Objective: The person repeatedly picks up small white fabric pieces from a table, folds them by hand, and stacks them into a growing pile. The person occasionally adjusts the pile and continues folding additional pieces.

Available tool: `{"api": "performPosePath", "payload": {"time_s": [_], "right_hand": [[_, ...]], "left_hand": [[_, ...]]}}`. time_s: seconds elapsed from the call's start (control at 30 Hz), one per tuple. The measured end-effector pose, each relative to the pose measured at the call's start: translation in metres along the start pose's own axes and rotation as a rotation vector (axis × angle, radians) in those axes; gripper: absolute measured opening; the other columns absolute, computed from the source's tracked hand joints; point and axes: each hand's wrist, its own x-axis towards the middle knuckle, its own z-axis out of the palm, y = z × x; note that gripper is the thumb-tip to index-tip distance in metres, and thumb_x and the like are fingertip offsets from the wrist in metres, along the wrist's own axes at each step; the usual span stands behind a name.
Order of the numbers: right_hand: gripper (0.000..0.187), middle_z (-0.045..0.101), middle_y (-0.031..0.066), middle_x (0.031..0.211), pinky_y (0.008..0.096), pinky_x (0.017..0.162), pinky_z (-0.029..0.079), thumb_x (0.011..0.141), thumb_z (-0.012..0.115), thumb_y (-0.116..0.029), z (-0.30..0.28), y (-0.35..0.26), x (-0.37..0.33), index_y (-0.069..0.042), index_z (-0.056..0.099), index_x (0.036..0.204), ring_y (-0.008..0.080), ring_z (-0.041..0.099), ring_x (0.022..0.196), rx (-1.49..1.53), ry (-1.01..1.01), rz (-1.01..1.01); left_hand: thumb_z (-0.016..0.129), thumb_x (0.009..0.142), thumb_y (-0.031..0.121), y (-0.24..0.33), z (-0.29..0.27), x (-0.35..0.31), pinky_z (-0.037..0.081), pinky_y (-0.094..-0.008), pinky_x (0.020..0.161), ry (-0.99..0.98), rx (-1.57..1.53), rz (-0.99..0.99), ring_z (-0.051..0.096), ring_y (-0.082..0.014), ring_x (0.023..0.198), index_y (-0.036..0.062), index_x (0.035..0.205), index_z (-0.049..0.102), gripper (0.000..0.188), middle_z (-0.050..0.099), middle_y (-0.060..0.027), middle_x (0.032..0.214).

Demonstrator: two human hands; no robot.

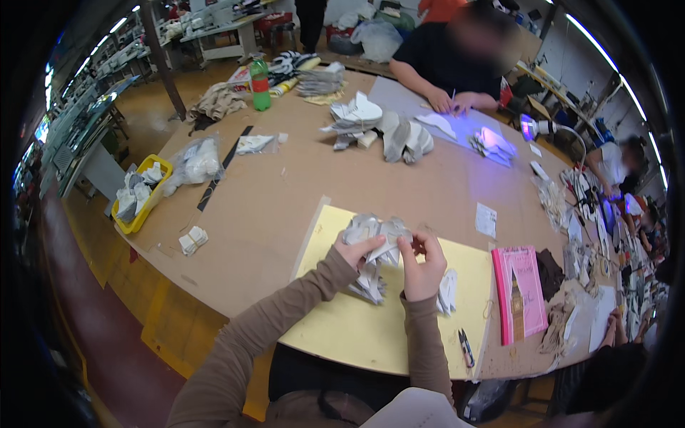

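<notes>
Above a yellow sheet (332,328) on the table, my left hand (357,251) is closed on a bundle of grey and white cut fabric pieces (365,226). My right hand (426,267) pinches the bundle's right side between thumb and fingers. Just below the hands, more grey-white cut pieces (369,287) lie in a loose pile, partly hidden by the left wrist. A small stack of white pieces (447,291) rests right of my right wrist. Dark-handled thread snips (466,347) lie near the sheet's lower right corner.
A pink book (519,294) lies at the right. Farther left are a yellow basket (148,207) of pieces and a banded white bundle (193,240). A green bottle (260,87) and fabric stacks (357,114) stand at the back. Across the table, a person works near a violet lamp (529,127).
</notes>
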Motion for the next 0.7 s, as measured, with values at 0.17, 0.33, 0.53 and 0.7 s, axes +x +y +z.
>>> {"api": "performPosePath", "payload": {"time_s": [0.17, 0.33, 0.53, 0.7], "right_hand": [[0.021, 0.062, 0.0034, 0.081, 0.0217, 0.066, 0.045, 0.085, 0.067, -0.010, 0.000, 0.010, 0.005, 0.004, 0.060, 0.098, 0.0092, 0.057, 0.073, 0.388, 0.041, 0.234], [0.021, 0.063, 0.0034, 0.083, 0.0209, 0.067, 0.045, 0.087, 0.065, -0.010, -0.011, 0.004, 0.013, 0.005, 0.060, 0.101, 0.0083, 0.058, 0.074, 0.457, 0.077, 0.284], [0.021, 0.063, 0.0034, 0.084, 0.0212, 0.068, 0.046, 0.088, 0.064, -0.009, -0.020, 0.004, 0.017, 0.005, 0.060, 0.102, 0.0084, 0.057, 0.075, 0.435, 0.121, 0.277], [0.021, 0.060, 0.0021, 0.082, 0.0210, 0.066, 0.044, 0.090, 0.060, -0.012, -0.023, 0.012, 0.018, 0.005, 0.059, 0.103, 0.0076, 0.054, 0.073, 0.411, 0.128, 0.248]], "left_hand": [[0.058, 0.089, 0.009, 0.007, 0.001, -0.004, 0.053, -0.0298, 0.076, -0.196, -0.284, 0.007, 0.064, -0.0171, 0.092, 0.0020, 0.110, 0.058, 0.022, 0.065, -0.0087, 0.101], [0.056, 0.089, 0.006, 0.011, -0.005, -0.002, 0.052, -0.0356, 0.083, -0.159, -0.234, -0.008, 0.062, -0.0211, 0.099, 0.0008, 0.115, 0.054, 0.027, 0.064, -0.0114, 0.105], [0.057, 0.088, 0.005, 0.009, -0.015, 0.005, 0.053, -0.0368, 0.082, -0.176, -0.212, 0.058, 0.062, -0.0226, 0.101, 0.0010, 0.116, 0.054, 0.028, 0.063, -0.0121, 0.108], [0.056, 0.088, 0.005, 0.013, -0.034, 0.019, 0.051, -0.0371, 0.087, -0.138, -0.245, 0.134, 0.060, -0.0261, 0.104, -0.0028, 0.119, 0.051, 0.032, 0.061, -0.0161, 0.113]]}}
